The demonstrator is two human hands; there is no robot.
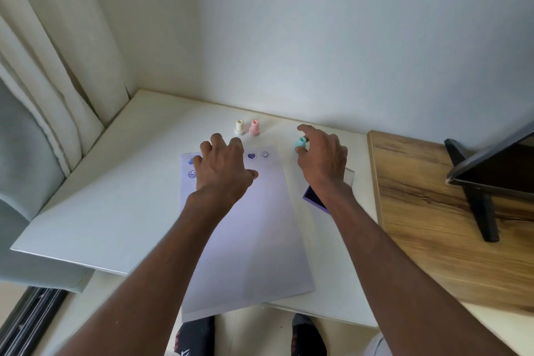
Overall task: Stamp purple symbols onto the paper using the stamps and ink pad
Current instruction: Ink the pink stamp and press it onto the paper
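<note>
Soft daylight, faint shadows; wide-angle bending at edges, slight overall blur

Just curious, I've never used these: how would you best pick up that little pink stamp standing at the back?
Probably pinch the pink stamp by its narrow upper handle, coming straight down from above. It stands upright on its wider base, and the cream stamp sits close on one side, so a sideways grip looks cramped.
</note>
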